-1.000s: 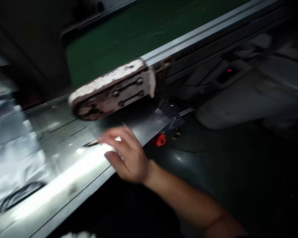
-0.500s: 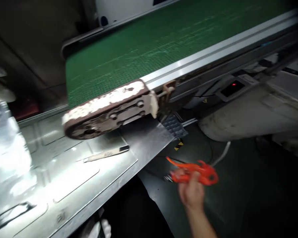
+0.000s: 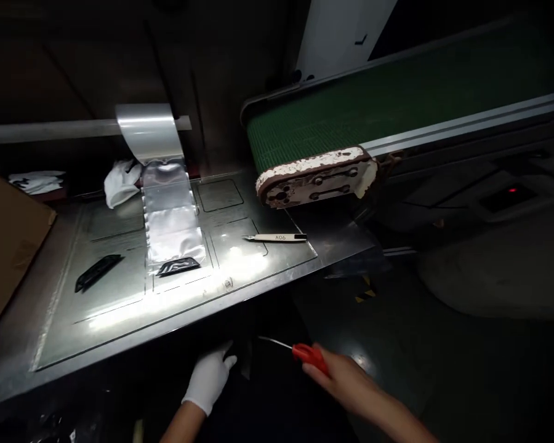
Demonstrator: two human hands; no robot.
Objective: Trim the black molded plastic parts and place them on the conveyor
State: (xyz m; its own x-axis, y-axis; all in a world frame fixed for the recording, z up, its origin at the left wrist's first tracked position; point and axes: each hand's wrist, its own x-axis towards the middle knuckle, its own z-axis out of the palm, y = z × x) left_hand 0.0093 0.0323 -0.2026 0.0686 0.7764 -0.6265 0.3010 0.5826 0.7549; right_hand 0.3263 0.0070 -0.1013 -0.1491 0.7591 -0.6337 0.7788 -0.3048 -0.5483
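head view: right hand grasps red tool, below bench edge; gloved left hand loosely open. tool likely light, stiff, slim shaft bendable; best gripped by handle.

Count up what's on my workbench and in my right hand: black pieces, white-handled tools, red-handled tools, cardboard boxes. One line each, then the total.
Black pieces: 2
White-handled tool: 1
Red-handled tool, in your right hand: 1
Cardboard box: 1
Total: 5
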